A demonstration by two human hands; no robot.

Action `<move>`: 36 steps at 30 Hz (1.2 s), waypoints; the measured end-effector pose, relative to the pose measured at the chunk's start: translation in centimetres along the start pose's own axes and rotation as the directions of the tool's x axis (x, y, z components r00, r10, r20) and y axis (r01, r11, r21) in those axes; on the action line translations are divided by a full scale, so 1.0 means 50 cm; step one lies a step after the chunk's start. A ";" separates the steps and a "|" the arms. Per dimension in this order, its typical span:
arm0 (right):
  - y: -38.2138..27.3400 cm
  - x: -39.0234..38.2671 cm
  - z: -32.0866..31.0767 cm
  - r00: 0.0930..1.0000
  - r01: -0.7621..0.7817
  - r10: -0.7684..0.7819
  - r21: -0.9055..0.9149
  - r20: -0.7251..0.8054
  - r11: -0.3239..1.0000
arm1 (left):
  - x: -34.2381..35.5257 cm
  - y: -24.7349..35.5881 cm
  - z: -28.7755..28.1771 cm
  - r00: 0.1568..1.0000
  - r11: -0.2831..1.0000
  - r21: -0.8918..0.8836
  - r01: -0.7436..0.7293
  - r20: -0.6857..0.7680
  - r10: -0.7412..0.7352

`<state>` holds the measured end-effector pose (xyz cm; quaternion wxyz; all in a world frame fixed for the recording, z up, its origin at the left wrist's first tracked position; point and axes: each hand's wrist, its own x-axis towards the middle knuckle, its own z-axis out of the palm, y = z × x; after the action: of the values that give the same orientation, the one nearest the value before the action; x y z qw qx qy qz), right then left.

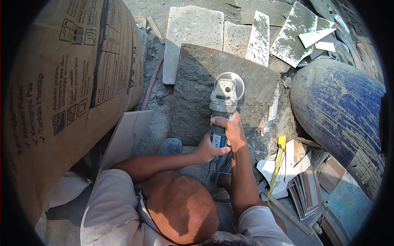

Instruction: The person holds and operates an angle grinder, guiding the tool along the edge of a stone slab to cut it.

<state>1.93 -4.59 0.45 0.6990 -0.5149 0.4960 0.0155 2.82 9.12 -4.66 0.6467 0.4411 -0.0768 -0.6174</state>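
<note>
Both my hands are wrapped round an angle grinder (223, 105) with a silver head and a dark body. My right hand (233, 129) grips the body just behind the head, its thumb across the top. Lower down, my left hand (210, 148) closes round the rear of the body from the left. A round disc (240, 84) sits at the far end, over a rough grey cement-coated slab (193, 98). Whether the disc touches the slab or spins, I cannot tell. My fingers on the underside of the tool are hidden.
A large brown paper cement sack (82, 53) stands close on the left, with a tile (127, 135) leaning near it. Broken tiles (295, 35) lie at the far right. A scuffed blue drum (332, 98), a yellow tape measure (281, 147) and stacked tile offcuts (305, 192) are on the right.
</note>
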 end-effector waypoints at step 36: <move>0.012 -0.001 -0.004 0.999 0.013 -0.009 0.116 -0.031 0.993 | 0.014 -0.016 0.010 1.000 0.992 -0.127 0.011 0.003 -0.010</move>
<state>1.45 -4.46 0.08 0.7203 -0.4761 0.5038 -0.0253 2.07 8.40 -5.19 0.6703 0.3987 -0.0356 -0.6249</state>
